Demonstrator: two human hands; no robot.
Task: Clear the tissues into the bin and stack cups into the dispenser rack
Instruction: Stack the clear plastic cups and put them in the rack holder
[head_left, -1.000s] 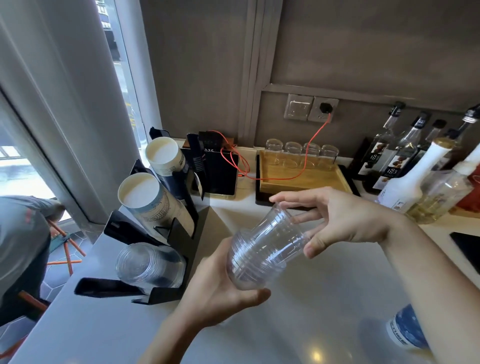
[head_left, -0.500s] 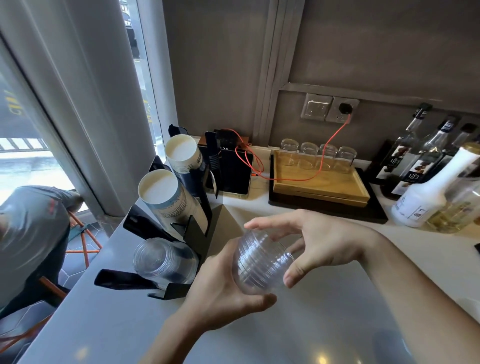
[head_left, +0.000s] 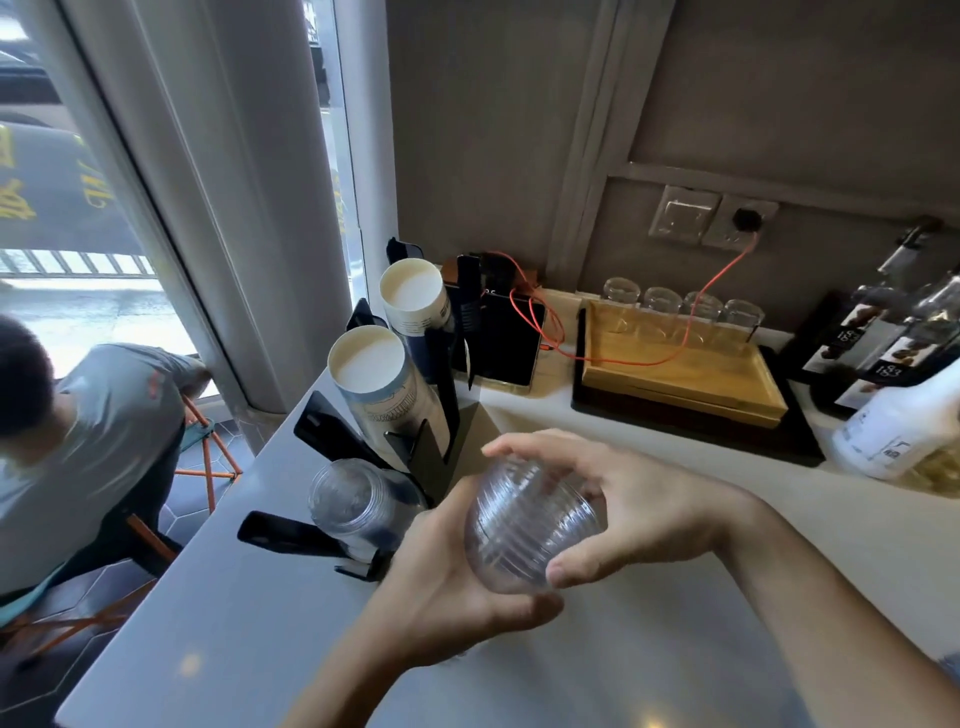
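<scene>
A nested stack of clear plastic cups (head_left: 530, 525) lies sideways above the counter, held between both hands. My left hand (head_left: 447, 582) cups it from below and the left. My right hand (head_left: 639, 504) grips its far end with fingers over the top and thumb underneath. Just to the left stands the black dispenser rack (head_left: 415, 447). Its lowest slot holds clear plastic cups (head_left: 353, 499), and the two upper slots hold paper cup stacks (head_left: 379, 379) (head_left: 415, 296). No tissues or bin are in view.
A wooden tray (head_left: 691, 379) with small glasses (head_left: 665, 306) sits at the back, an orange cable (head_left: 691, 312) running to the wall socket. Syrup bottles (head_left: 898, 332) and a white bottle (head_left: 898, 431) stand at the right. A seated person (head_left: 78, 431) is beyond the counter's left edge.
The cup stack has tilted so its base faces me more and has come slightly lower and leftward, nearer the rack. My view has shifted left; the blue-labelled bottle at lower right has left the frame.
</scene>
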